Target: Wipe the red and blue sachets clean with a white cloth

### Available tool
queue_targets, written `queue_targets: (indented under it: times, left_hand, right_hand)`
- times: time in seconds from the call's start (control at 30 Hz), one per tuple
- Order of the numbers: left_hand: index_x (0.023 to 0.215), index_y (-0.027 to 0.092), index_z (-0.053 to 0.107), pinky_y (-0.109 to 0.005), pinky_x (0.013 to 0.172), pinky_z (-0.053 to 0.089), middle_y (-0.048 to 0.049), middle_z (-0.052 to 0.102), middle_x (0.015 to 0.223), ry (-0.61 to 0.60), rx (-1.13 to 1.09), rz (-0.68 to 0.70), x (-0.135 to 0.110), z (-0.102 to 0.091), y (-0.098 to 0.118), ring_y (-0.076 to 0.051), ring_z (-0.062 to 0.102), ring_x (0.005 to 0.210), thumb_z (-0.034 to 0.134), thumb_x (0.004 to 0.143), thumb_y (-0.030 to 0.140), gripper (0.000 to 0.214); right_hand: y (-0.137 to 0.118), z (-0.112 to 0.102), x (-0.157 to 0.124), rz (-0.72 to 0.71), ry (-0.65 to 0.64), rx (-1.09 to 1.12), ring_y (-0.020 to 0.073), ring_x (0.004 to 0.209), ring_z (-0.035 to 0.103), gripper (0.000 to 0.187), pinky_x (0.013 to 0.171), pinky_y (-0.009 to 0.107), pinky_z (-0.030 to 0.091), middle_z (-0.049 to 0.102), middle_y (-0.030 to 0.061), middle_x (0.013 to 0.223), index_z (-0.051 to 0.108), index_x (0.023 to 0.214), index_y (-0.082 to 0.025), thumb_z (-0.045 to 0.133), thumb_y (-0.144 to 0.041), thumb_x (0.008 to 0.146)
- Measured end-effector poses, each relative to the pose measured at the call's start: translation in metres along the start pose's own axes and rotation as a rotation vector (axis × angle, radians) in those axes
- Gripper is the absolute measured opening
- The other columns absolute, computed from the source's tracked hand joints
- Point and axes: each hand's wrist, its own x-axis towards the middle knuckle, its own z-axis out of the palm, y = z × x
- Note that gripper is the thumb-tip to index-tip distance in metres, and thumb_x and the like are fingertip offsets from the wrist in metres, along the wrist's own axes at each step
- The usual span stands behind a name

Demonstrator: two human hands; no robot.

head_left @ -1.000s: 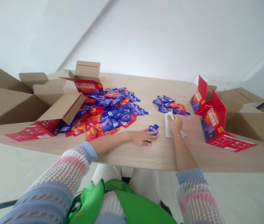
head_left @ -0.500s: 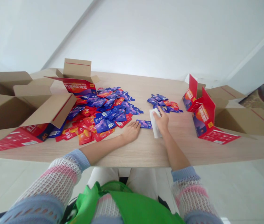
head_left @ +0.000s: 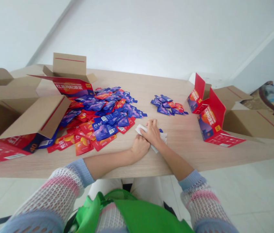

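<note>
My right hand (head_left: 152,130) lies on a white cloth (head_left: 139,129) and presses it onto the wooden table (head_left: 175,152). Its fingers are bent over the cloth. A small blue sachet (head_left: 160,130) peeks out from under that hand and the cloth. My left hand (head_left: 139,148) rests on the table right beside it, touching it. Its fingertips are tucked under the right hand and the cloth, so they are hidden. A big heap of blue and red sachets (head_left: 103,111) lies just to the left. A small pile of sachets (head_left: 167,106) lies farther back.
Open brown cartons (head_left: 17,106) with a red printed box (head_left: 71,86) stand at the left. Two red and blue printed boxes (head_left: 209,119) stand open at the right, with more brown cartons (head_left: 253,121) behind them. A green bag (head_left: 132,213) lies on my lap.
My right hand has drawn the cloth nearer and to the left, over the blue sachet. My left hand has curled in beside it. The view has swung to the right.
</note>
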Motion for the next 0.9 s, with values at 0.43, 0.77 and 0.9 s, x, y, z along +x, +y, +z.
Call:
queue_targets:
  times: [0.43,0.77,0.9]
  left_hand:
    - [0.128,-0.004,0.051,-0.041,0.078,0.048,-0.0317,0.046,0.132,-0.034,0.123,-0.088,-0.013,0.017,0.006,-0.033,0.059,0.109,0.038,0.084,0.0,0.046]
    - [0.121,0.012,0.063,-0.062,0.104,0.028,-0.0185,0.038,0.145,0.045,0.179,-0.101,-0.013,-0.002,-0.005,-0.037,0.018,0.14,0.043,0.086,0.009,0.04]
    - [0.106,0.007,0.07,-0.056,0.103,0.034,-0.0223,0.052,0.133,0.025,0.14,-0.018,0.0,0.007,-0.009,-0.037,0.027,0.137,0.046,0.084,0.008,0.033]
  right_hand:
    - [0.033,-0.012,0.028,0.282,-0.112,-0.379,0.0225,0.094,0.058,0.03,0.077,0.031,0.04,0.063,0.0105,0.1,0.06,0.107,-0.022,0.04,-0.039,0.095]
    - [0.085,-0.051,0.037,0.35,0.116,-0.089,0.0241,0.085,0.063,0.027,0.072,0.031,0.042,0.07,0.0071,0.091,0.068,0.092,-0.022,0.056,-0.044,0.084]
    - [0.058,-0.046,0.031,0.089,0.18,0.17,0.0206,0.083,0.062,0.027,0.075,0.029,0.043,0.07,0.0049,0.09,0.067,0.09,-0.021,0.057,-0.044,0.083]
